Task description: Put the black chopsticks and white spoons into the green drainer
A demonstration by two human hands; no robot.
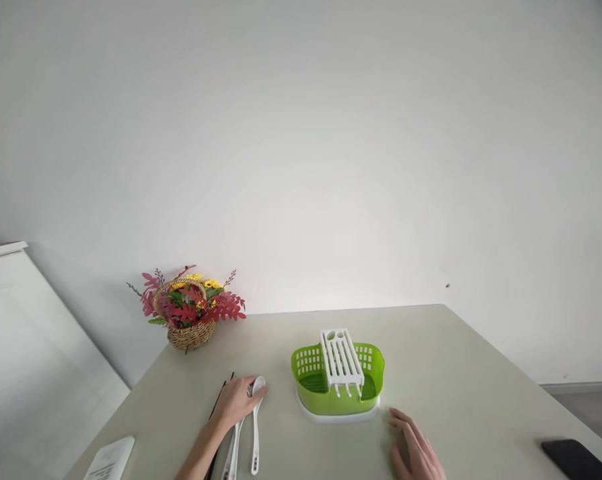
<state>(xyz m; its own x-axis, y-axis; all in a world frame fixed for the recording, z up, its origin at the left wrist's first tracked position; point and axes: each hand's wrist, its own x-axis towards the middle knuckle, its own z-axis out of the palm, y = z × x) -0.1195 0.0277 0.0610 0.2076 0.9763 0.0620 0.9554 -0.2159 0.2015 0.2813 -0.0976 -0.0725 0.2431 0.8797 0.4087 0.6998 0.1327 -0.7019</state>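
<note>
My left hand (238,400) reaches over a bundle of utensils left of centre, its fingers closing on a white spoon (256,427) near the bowl. More white spoon handles (232,453) lie beneath that hand and wrist, partly covered. Dark chopsticks (213,407) run along the hand's left side. My right hand (415,445) rests on the table with loosely bent fingers apart and nothing in them. Just beyond its fingertips stands a green basket (331,403) on a white base, bridged by a white slotted rack (341,360) with hooks at the front.
A wicker basket (193,335) of red and yellow flowers stands at the table's back left. A white box-like object (111,459) lies at the near left, and a black phone (578,459) at the near right. Behind the table (461,373) is a plain wall.
</note>
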